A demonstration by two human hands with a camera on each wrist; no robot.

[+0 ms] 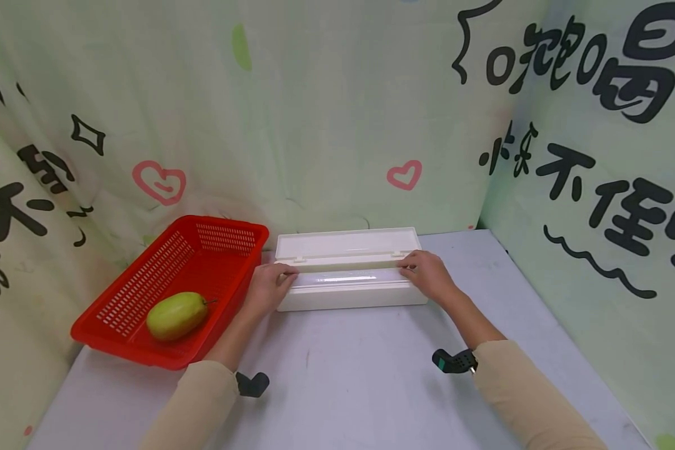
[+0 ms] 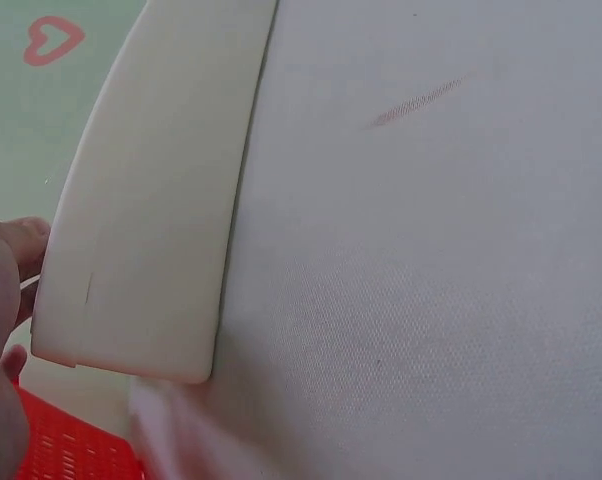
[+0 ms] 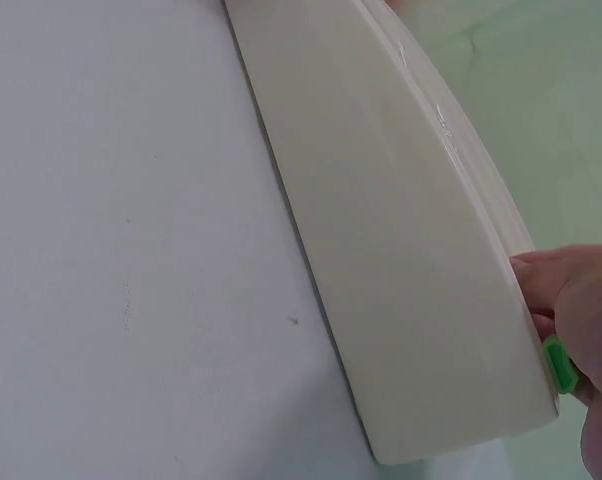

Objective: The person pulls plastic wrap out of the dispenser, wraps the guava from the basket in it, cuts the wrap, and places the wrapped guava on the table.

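A long white cling film dispenser point(image 1: 351, 298) lies on the table with its lid point(image 1: 349, 244) raised at the back. Clear cling film point(image 1: 345, 277) shines in its opening. At the left end, my left hand point(image 1: 267, 289) pinches the film's edge between thumb and fingers. My right hand point(image 1: 430, 276) does the same at the right end. In both wrist views the box's front wall hides most of the fingertips. A small green piece point(image 3: 559, 365) shows beside the right fingers in the right wrist view; its kind is unclear.
A red plastic basket point(image 1: 107, 300) stands to the left, close to my left forearm. One yellow-green fruit point(image 1: 177, 315) with a stem lies in it. The table point(image 1: 349, 381) has a pale cloth, and printed curtains point(image 1: 315, 125) hang behind and at both sides.
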